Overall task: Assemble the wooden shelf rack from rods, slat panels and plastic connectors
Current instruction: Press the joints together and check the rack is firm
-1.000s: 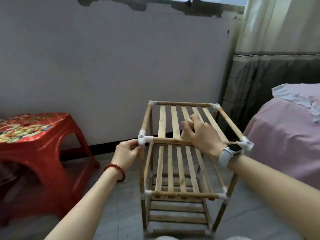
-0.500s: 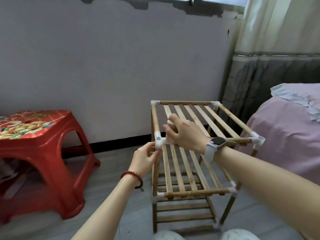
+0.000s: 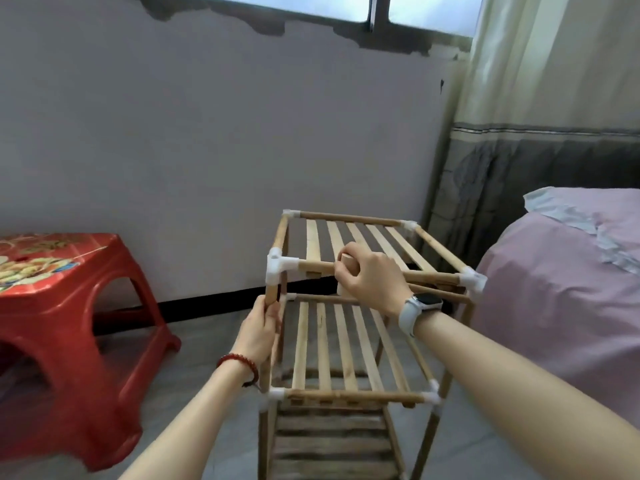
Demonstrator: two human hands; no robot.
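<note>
- Red stool (image 3: 69, 306): stands on the floor, left of the rack.
- Left hand (image 3: 258, 329): fingers wrapped round the near-left upright rod (image 3: 272, 296).
- Wooden rack (image 3: 349, 341): upright at centre.
- Right hand (image 3: 372, 278): curled round a pale wooden block (image 3: 346, 263) at the top front rod (image 3: 317, 266).
- Bed (image 3: 568, 289): right of the rack.

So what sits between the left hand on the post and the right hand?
Head view: the white corner connector and a bare stretch of front rod separate the left hand from the right hand.
</note>
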